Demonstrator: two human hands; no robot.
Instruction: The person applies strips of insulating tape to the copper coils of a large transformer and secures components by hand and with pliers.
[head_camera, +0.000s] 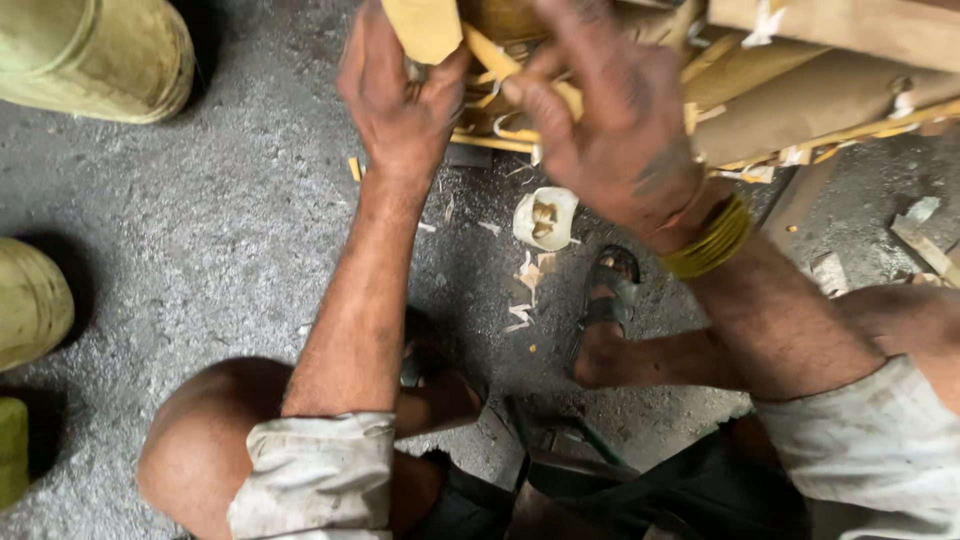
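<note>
While the person squatted on the grey concrete floor (200, 230), the left hand (400, 95) was clenched around a flat pale-yellow piece (425, 28) at the top edge of the view, and the right hand (610, 120), with yellow bangles (712, 240) on its wrist, pinched a thin yellow strip (500, 62) between thumb and forefinger, its other fingers spread. Both hands worked against a heap of tan rolled bundles (800, 95) tied with pale strips, which filled the upper right. Beneath the hands, a small white roll (545, 218) lay on the floor with pale shavings (525, 285) scattered just beside it. Three olive-green sacks stood along the left margin, one at upper left (95, 55), one at mid-left (30, 300) and one at lower left (12, 450); their contents could not be seen. A sandalled foot (610, 290) rested near the shavings.
</note>
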